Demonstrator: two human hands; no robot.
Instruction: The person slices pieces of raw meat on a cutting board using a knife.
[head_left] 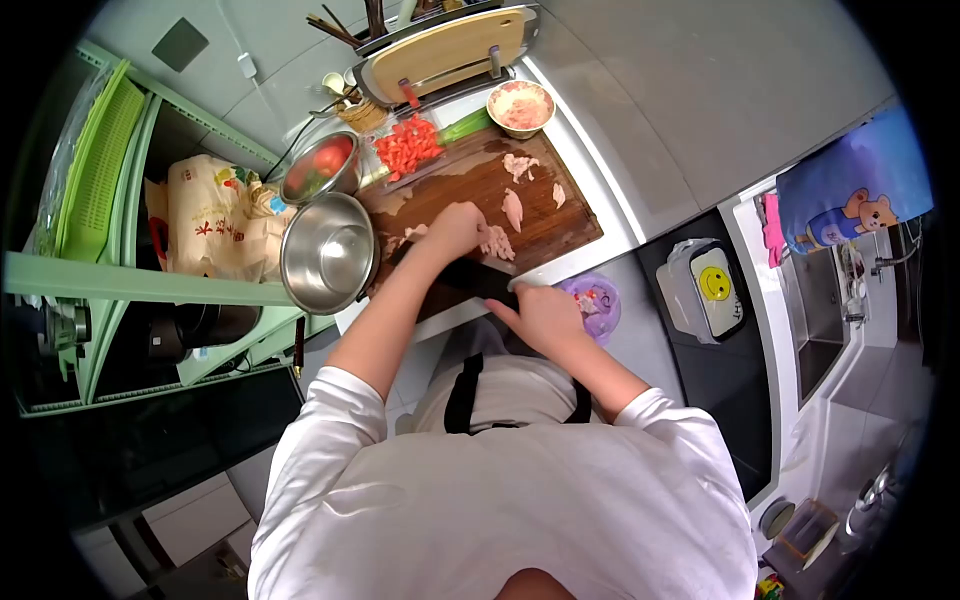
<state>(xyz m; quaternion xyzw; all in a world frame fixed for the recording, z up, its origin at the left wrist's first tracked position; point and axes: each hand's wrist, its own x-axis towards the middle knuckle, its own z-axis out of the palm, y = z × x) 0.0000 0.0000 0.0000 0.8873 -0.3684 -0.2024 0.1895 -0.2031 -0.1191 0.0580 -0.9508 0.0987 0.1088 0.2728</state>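
My right hand (548, 315) is closed around the handle of a kitchen knife (474, 284), whose broad dark blade points left along the near side of the wooden cutting board (440, 190). Just beyond the blade, my left hand (458, 228) bends its fingers down onto pale pink raw meat (497, 243); the fingertips are partly hidden. Further meat pieces (512, 210) lie apart on the right part of the board. Chopped red pieces (408, 147), perhaps tomato or pepper, are heaped at its far left edge, beside a green stalk (464, 125).
A steel bowl (330, 255) stands left of the board, with another bowl (322, 168) of red produce behind it. A bowl of pink minced meat (521, 108) sits at the far corner. Below the counter's edge is a purple bin (597, 308). Green shelving (150, 280) borders the left.
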